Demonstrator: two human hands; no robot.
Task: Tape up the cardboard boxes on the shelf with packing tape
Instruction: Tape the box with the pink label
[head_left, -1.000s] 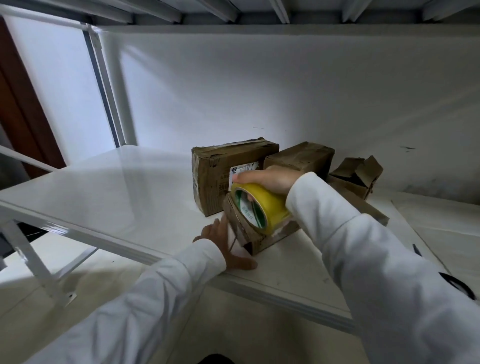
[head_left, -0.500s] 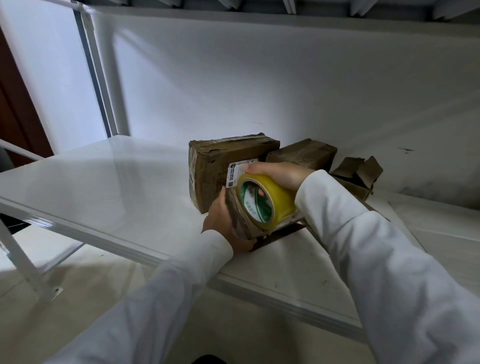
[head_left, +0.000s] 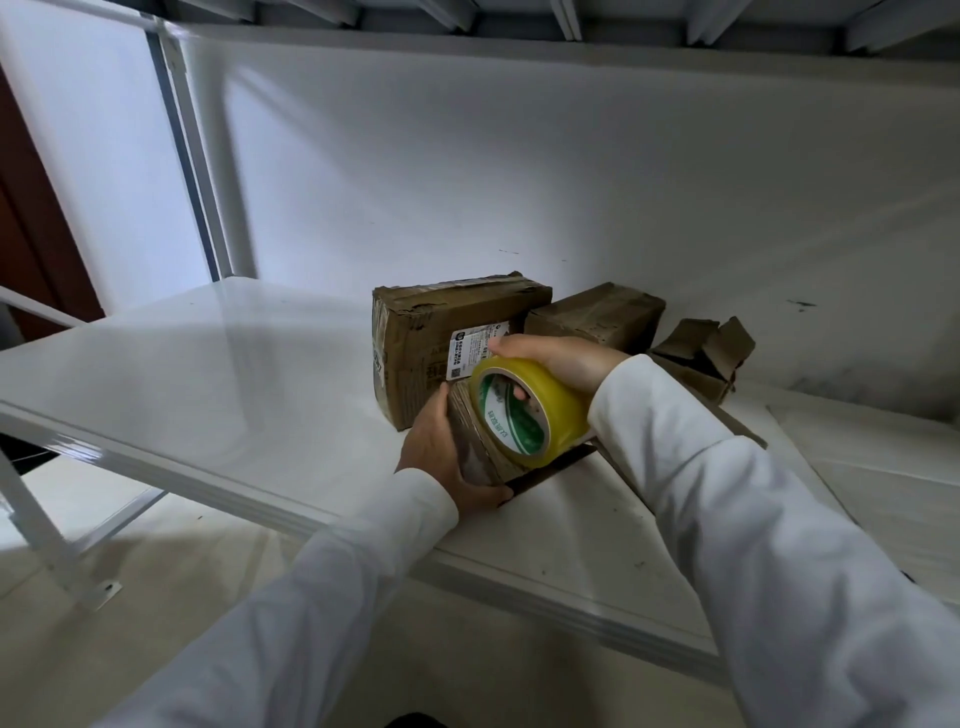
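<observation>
On the white shelf (head_left: 208, 374), near its front edge, the left hand (head_left: 441, 452) grips a small box (head_left: 480, 452); the right hand (head_left: 561, 358) clutches the tape roll (head_left: 540, 410) on it.

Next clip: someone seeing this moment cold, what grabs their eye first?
The yellow roll of tape stands out, gripped by the right hand over a small cardboard box near the front edge of the white shelf. The left hand holds that box's near end. Behind stand a bigger labelled box, a second box and, to the right, one with open flaps.
</observation>
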